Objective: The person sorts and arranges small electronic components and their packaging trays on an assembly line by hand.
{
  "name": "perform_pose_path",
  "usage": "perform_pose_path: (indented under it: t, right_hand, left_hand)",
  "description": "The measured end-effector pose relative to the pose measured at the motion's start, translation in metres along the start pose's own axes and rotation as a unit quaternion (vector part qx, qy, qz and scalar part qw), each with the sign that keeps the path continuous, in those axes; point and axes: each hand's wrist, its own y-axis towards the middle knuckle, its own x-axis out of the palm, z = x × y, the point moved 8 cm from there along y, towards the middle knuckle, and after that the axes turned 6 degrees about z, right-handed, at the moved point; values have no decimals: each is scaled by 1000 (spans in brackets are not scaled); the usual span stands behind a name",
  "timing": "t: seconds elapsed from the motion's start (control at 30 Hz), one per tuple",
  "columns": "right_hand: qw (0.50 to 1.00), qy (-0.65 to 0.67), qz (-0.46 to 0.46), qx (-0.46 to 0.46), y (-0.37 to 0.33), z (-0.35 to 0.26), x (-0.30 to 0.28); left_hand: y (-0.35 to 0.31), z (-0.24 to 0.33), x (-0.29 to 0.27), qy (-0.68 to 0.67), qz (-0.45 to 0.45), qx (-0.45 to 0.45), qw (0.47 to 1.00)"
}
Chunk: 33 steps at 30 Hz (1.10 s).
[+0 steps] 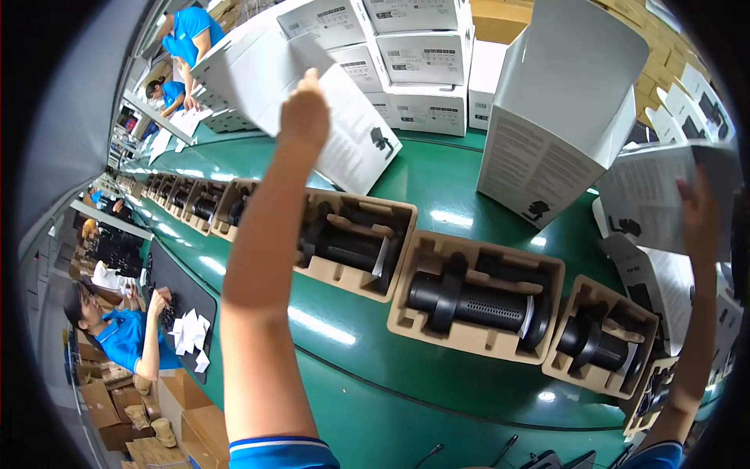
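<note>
My left hand [305,113] is closed on the upper edge of a white cardboard box [355,141], which stands tilted with its flaps raised at the far side of the green table. At the right, my right hand [698,207], smeared by motion, grips the side of another white box [644,187] printed with a small black device. Between my arms, a brown moulded tray [476,344] holds a black cylindrical device [469,301]. Similar loaded trays stand on both sides of it, one of them [351,289] partly behind my left forearm.
An open white box [539,156] stands upright beyond the trays. Stacked white cartons [426,59] rise behind it. More trays line the green table [351,375] to the left. A co-worker in blue [129,336] sits by a dark mat [176,281]. Cables and dark devices lie at the near edge.
</note>
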Motion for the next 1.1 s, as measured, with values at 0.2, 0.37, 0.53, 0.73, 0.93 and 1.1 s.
perform_pose_path:
  t: [0.2, 0.37, 0.53, 0.73, 0.93, 1.1]
  right_hand:
    - [984, -83, -154, 27, 5, -19, 4]
    - [948, -229, 135, -178, 9, -105, -48]
    - [923, 222, 84, -302, 11, -307, -64]
    - [925, 201, 62, -316, 90, -443, 17]
    - [896, -99, 255, -350, 230, -439, 72]
    - [814, 435, -153, -353, 231, -405, 98]
  left_hand:
    - [-4, -134, -31, -53, -17, -69, 996]
    - [-20, -184, -30, 76, -18, -47, 996]
    - [14, -143, -60, 94, 205, 59, 973]
    - [58, -29, -31, -69, 317, 177, 929]
    - [149, 4, -26, 26, 153, 84, 984]
    - [133, -29, 27, 18, -171, -92, 981]
